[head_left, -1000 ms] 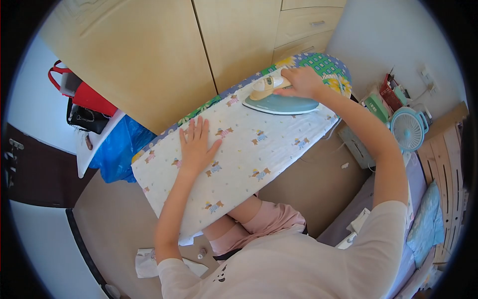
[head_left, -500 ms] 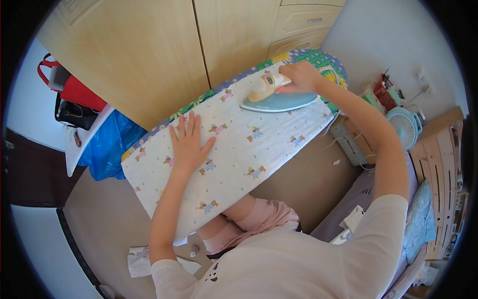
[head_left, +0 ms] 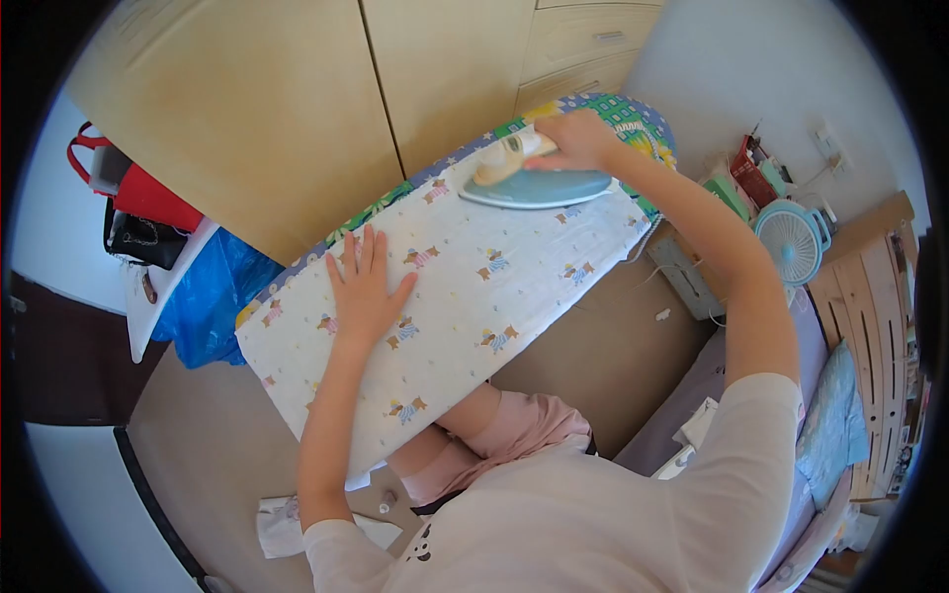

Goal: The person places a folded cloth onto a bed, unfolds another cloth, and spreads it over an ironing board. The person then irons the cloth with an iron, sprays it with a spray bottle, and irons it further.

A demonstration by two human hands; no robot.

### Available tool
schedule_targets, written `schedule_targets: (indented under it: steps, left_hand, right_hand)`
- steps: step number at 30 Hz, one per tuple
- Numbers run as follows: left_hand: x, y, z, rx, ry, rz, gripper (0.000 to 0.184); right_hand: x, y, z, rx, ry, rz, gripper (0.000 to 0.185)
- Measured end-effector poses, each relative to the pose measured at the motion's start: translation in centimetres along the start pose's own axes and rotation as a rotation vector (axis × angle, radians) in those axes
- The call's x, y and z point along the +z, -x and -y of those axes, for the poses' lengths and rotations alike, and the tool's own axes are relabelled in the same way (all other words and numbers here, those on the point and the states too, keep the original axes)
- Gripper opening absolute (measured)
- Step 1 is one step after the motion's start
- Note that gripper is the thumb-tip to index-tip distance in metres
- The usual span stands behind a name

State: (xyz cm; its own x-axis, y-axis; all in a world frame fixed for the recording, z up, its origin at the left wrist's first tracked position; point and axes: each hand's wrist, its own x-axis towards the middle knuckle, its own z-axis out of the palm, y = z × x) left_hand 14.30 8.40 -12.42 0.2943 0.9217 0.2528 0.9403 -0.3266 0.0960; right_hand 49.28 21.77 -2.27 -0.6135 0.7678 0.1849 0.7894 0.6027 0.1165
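Observation:
A white cloth (head_left: 445, 326) printed with small dogs in striped shirts lies spread over the ironing board (head_left: 633, 119). My right hand (head_left: 576, 140) is wrapped round the handle of a blue and cream iron (head_left: 539, 190). Its soleplate rests on the cloth near the board's far side, with the tip pointing left. Flat on the left part of the cloth lies my left hand (head_left: 368, 296), fingers spread. Part of the cloth hangs over the near edge, above my lap.
Light wooden cabinets (head_left: 247, 99) stand right behind the board. To the left, a blue plastic bag (head_left: 213, 306) hangs by a white ledge with a red bag (head_left: 158, 198). A blue fan (head_left: 791, 242) stands at right. White cloth (head_left: 282, 524) lies on the floor.
The iron has slid slightly toward the board's far edge and left, uncovering a printed dog beneath it. My left hand stays in place on the cloth. The whole view has shifted a little.

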Motion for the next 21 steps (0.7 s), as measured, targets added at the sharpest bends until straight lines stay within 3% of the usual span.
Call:
schedule_targets:
  steps: [1,3,4,7,14,17,19,21]
  left_hand:
    - [0.0,-0.2,0.0,-0.004,0.005,-0.002,0.072]
    - [0.1,-0.3,0.2,0.004,-0.005,-0.014,0.072]
    - [0.3,-0.1,0.1,0.006,-0.019,-0.024,0.072]
    - [0.3,-0.1,0.3,0.008,-0.003,-0.027,0.072]
    - [0.7,0.0,0.4,0.021,0.006,-0.068,0.071]
    - [0.4,-0.2,0.3,-0.002,-0.013,-0.033,0.071]
    - [0.3,-0.2,0.3,0.007,-0.013,-0.033,0.071]
    - [0.0,-0.1,0.4,-0.002,-0.021,-0.005,0.071]
  right_hand:
    - [0.4,-0.5,-0.2,0.009,0.003,0.001,0.059]
    - [0.4,-1.7,0.5,0.231,0.015,-0.035,0.067]
    - [-0.5,-2.0,1.0,0.348,0.005,0.051,0.068]
    - [-0.8,-3.1,0.4,0.456,-0.011,0.125,0.071]
    - [-3.3,-1.6,-4.5,0.661,-0.105,0.052,0.077]
    - [-3.5,-0.5,-7.3,0.763,-0.164,-0.029,0.071]
    - [-5.1,0.8,-6.6,0.812,-0.556,0.001,0.059]
    - [-6.0,1.8,-4.7,0.844,-0.691,0.073,0.054]
